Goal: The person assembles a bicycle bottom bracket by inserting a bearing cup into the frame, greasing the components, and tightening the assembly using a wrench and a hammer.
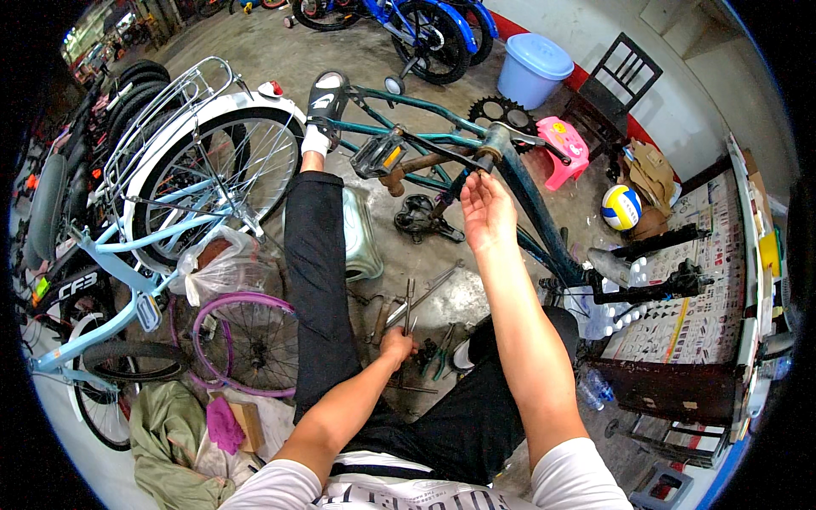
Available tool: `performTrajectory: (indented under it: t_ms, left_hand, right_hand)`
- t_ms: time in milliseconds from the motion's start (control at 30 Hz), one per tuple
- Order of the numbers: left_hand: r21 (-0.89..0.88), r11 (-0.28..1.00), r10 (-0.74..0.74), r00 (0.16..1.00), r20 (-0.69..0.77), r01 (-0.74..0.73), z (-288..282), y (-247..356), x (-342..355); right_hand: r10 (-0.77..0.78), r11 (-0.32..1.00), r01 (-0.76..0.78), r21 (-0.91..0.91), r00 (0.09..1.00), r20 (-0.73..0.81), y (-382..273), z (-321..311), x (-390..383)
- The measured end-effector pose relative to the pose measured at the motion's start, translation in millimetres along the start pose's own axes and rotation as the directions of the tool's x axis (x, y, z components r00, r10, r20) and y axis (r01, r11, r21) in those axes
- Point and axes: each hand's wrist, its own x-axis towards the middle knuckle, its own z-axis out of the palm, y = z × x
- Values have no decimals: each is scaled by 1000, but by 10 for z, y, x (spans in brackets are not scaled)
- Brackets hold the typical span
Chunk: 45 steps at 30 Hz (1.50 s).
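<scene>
the teal bicycle frame (529, 189) stands in front of the person, its bottom-bracket end right at the fingertips of the right hand (489, 206), while the left hand (397, 344) is lower and well apart from it, down by the metal tools (410, 297) on the floor; the right hand is turned palm up with its fingers bent and drawn close together at the bracket, though whether they pinch a part cannot be told, and the left hand's fingers curl in narrowly beside the tools, where a firm grip cannot be made out; a pair of pliers (442, 359) lies just to the right of that hand; of the containers, the pale blue bucket (534, 70) has its lid on, hiding what is inside, and the clear plastic bag (223, 265) at left holds something brown; the frame's long axis runs diagonally, its rear end toward the upper left beside the foot in a dark slide (327, 95), its front end toward the lower right, with the black saddle (422, 218) below the tubes and a pedal (378, 155) jutting to the left of the bracket
</scene>
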Motion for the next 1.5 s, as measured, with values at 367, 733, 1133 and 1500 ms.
performTrajectory:
  t_ms: [367, 733, 1133, 1500]
  left_hand:
    - [363, 931, -56, 998, 20, 45, -18, 34, -34]
    - [474, 880, 26, 1000, -15, -16, -123, -71, 29]
    - [549, 835, 54, 998, -25, -31, -77, -94, 53]
    - [572, 820, 32, 999, -10, -21, -61, -66, 30]
  right_hand:
    - [-17, 1000, 17, -12, 1000, -5, -56, -102, -106]
    - [21, 998, -20, -56, 1000, 23, -84, 24, 7]
    - [-35, 992, 40, -123, 998, 43, 20, 71, -158]
    - [46, 988, -52, -148, 998, -41, -86, 131, -186]
